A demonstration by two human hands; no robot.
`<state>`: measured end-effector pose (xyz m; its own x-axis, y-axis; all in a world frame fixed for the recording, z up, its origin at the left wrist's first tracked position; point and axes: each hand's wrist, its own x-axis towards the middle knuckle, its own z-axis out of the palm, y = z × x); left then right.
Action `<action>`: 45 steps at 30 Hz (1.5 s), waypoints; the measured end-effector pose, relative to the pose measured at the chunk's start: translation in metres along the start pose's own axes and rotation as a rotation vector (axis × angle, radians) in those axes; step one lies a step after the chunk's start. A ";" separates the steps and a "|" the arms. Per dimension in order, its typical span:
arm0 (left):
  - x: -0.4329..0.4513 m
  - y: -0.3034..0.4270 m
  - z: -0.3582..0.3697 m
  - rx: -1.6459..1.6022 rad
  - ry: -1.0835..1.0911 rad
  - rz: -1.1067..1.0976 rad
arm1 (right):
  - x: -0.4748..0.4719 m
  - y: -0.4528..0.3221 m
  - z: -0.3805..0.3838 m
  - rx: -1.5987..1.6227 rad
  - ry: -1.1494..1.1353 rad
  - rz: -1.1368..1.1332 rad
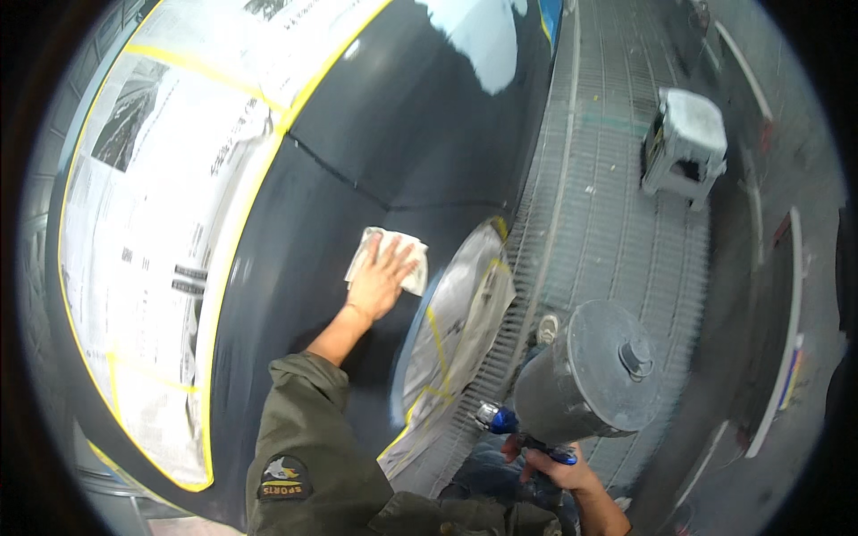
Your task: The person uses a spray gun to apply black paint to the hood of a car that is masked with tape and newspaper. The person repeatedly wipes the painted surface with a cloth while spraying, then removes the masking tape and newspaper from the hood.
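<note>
My left hand [377,289] lies flat with spread fingers on a folded off-white cloth [415,268], pressing it against the dark grey body panel [415,154] of a car. Low on the right, my right hand [566,470] grips a blue and silver spray gun [499,418] by its handle. A large grey lidded paint cup [546,395] sits on the gun and hides part of it. The gun is apart from the panel. Just right of the cloth, masking sheet edged with yellow tape covers the wheel arch [456,328].
Printed masking paper [167,221] bordered by yellow tape [228,295] covers the window area. A light blue patch [482,40] shows farther along the body. A grey step stool [694,134] stands on the ribbed grating floor [603,248]. Long pale-edged panels [781,348] line the right side.
</note>
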<state>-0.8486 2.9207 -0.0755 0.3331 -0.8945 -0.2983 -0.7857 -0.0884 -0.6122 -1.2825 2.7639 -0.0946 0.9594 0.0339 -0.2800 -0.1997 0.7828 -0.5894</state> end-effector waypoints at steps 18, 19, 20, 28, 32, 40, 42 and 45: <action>0.468 -0.281 -0.162 -0.215 0.356 -0.362 | 0.287 -0.422 -0.098 -0.063 -0.032 -0.271; 0.498 -0.296 -0.166 -0.202 0.352 -0.359 | 0.299 -0.440 -0.108 -0.062 -0.025 -0.285; 0.526 -0.311 -0.170 -0.191 0.347 -0.357 | 0.308 -0.462 -0.115 -0.074 0.002 -0.324; 0.767 -0.389 -0.187 -0.149 0.404 -0.363 | 0.405 -0.616 -0.242 -0.076 0.060 -0.382; 0.899 -0.428 -0.198 -0.146 0.426 -0.358 | 0.449 -0.699 -0.319 -0.015 0.089 -0.328; 1.109 -0.517 -0.209 -0.274 0.316 -0.289 | 0.496 -0.818 -0.418 0.168 0.127 -0.192; 1.140 -0.536 -0.219 -0.333 0.252 -0.233 | 0.504 -0.831 -0.435 0.144 0.122 -0.127; 1.140 -0.547 -0.225 -0.247 0.216 -0.149 | 0.512 -0.843 -0.457 0.135 0.092 -0.080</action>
<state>-0.1568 1.8505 0.0842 0.3563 -0.9334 -0.0415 -0.8481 -0.3044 -0.4336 -0.7138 1.8376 -0.0871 0.9475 -0.0837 -0.3086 -0.0894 0.8574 -0.5069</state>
